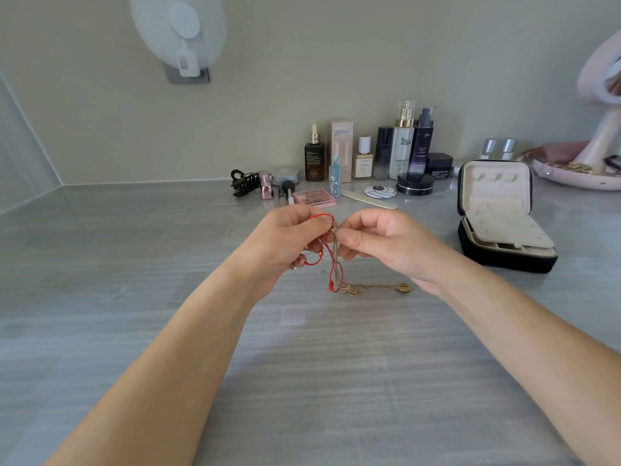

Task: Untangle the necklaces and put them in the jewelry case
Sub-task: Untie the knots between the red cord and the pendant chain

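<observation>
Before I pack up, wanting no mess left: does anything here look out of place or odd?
Yes: a red cord and a gold chain are twisted into one tangle, pinched between the left hand and right hand, the chain's end trailing on the table. Nothing looks spilled or broken.

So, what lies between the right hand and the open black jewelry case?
Nothing: the head view shows only bare grey tabletop between the right hand and the open black jewelry case.

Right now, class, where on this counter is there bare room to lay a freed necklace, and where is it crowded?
Bare counter lies left of the left hand and between the forearms. Crowded: cosmetics along the back wall, the open jewelry case right of the right hand.
</observation>
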